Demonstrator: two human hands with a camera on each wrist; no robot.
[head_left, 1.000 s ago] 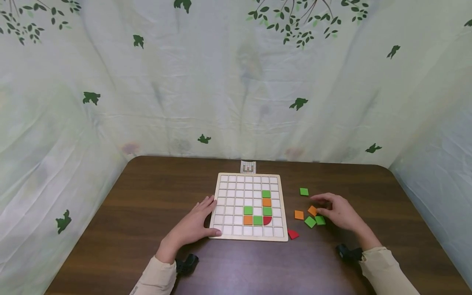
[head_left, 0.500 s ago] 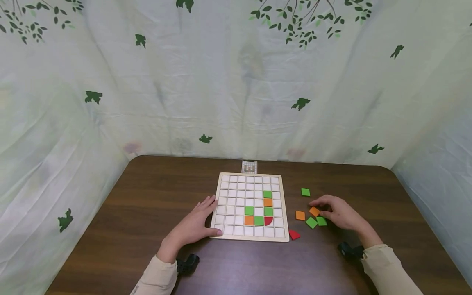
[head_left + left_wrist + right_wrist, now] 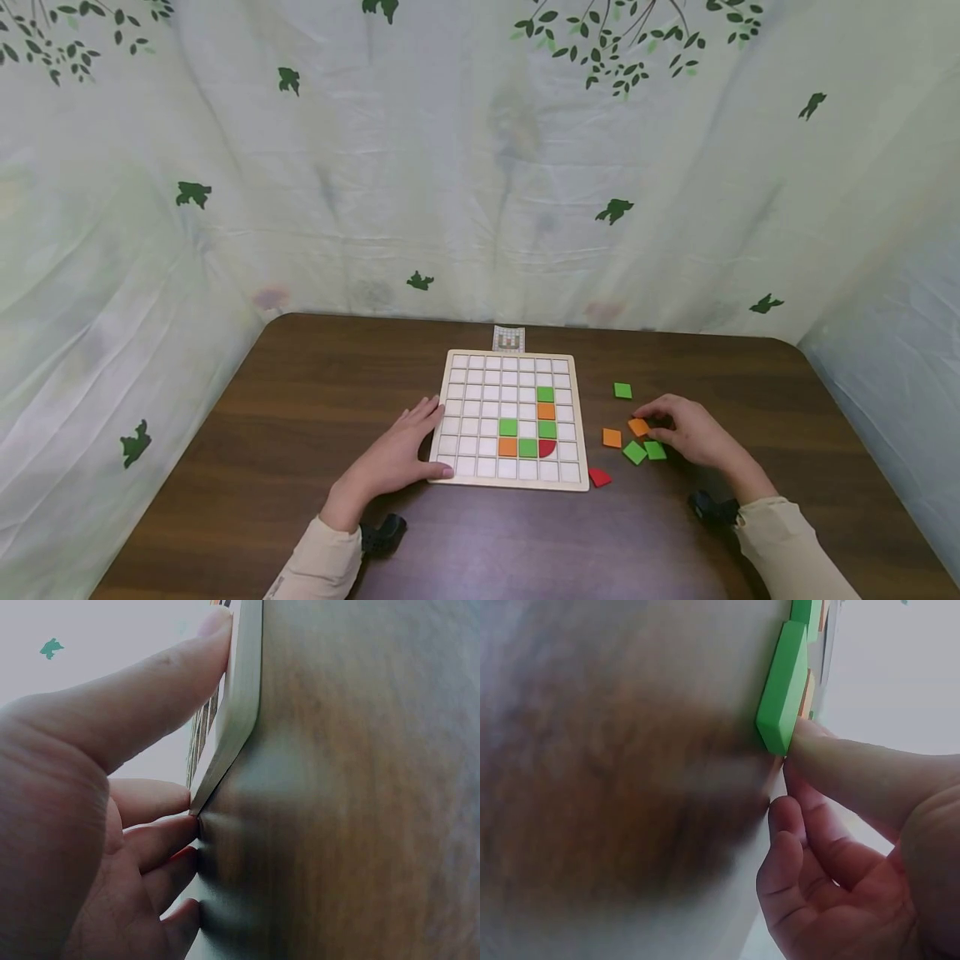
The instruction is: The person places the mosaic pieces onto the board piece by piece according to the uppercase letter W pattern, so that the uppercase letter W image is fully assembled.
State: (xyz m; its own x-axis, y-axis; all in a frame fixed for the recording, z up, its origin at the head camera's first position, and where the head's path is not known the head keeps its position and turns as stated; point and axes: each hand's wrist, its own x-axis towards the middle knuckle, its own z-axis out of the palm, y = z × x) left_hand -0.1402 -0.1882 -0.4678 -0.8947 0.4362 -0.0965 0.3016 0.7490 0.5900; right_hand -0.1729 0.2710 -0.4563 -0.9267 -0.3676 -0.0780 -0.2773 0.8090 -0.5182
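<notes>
In the head view, a white-gridded board [image 3: 507, 483] with a pale wooden rim lies on the table. Several green, orange and red pieces sit in its squares. My left hand [image 3: 397, 446] rests at its left side, thumb on the near corner and fingers stretched along the edge. To the right of the board, my right hand [image 3: 690, 429] pinches an orange square tile [image 3: 638, 427] between thumb and index finger, low at the table. Two green tiles [image 3: 634, 452] lie just below it. A green tile [image 3: 782, 690] partly hides the right thumb tip in the right wrist view.
Another orange tile [image 3: 612, 437] and a single green tile [image 3: 622, 390] lie between board and right hand. A red rounded piece [image 3: 599, 477] touches the board's lower right corner. Behind the board is a small printed card [image 3: 509, 338]. A leaf-patterned curtain [image 3: 480, 167] hangs behind the table.
My right index finger has come down onto the orange tile, closing toward the thumb. The left hand stays on the board, and the head view has shifted slightly.
</notes>
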